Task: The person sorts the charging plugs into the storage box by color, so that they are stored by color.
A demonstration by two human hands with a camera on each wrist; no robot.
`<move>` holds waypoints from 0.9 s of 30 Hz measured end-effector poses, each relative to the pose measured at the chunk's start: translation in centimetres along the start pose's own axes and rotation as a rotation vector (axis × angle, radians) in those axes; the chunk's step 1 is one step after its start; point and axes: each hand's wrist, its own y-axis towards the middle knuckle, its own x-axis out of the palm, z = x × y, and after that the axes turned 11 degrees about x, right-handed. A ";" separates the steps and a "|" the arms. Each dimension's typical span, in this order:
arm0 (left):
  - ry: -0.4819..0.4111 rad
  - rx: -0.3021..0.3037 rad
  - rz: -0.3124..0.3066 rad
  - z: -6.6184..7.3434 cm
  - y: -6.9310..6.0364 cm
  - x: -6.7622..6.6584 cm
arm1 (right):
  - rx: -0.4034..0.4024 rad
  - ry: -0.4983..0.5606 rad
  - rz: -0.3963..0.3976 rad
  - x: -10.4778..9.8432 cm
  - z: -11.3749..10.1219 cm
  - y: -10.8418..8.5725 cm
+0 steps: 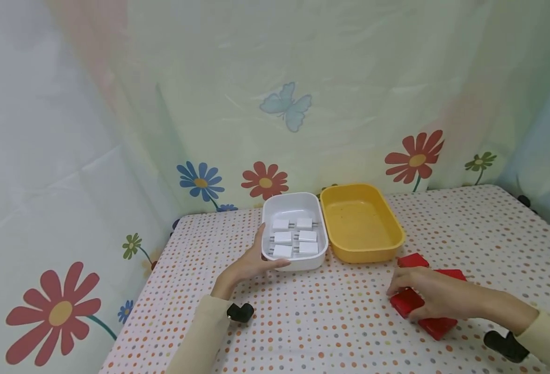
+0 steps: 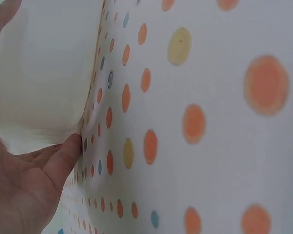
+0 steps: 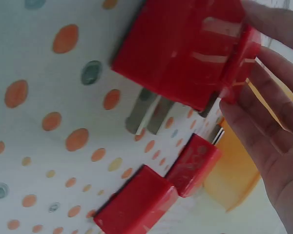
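My left hand [image 1: 249, 262] holds the near left corner of a white plastic bin [image 1: 298, 265], thumb along the front and fingers on the left side. In the left wrist view, fingertips press low against the bin wall [image 2: 46, 73]. Several white plug chargers [image 1: 282, 238] lie in two columns inside it. My right hand [image 1: 436, 293] grips a red plug charger [image 1: 406, 301] between thumb and fingers. The right wrist view shows two metal prongs below a large red charger body [image 3: 176, 53]. Other red chargers [image 1: 414, 260] lie around the hand, partly hidden by it.
A yellow plastic bin [image 1: 359, 226] with nothing in it stands right of the white one, touching or nearly touching it. A dotted cloth [image 1: 322, 322] covers the table. A flowered curtain [image 1: 340, 140] hangs behind the table and at its sides.
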 end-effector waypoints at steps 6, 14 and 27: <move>-0.024 0.032 0.013 0.2 0.2 0.2 | 0.039 -0.036 0.003 0.3 0.4 0.3; -0.055 0.097 0.083 0.4 0.6 1.0 | -0.021 -0.035 -0.001 0.3 1.1 0.6; -0.094 0.129 0.031 0.8 1.4 0.6 | 0.002 -0.007 -0.016 0.2 1.2 0.7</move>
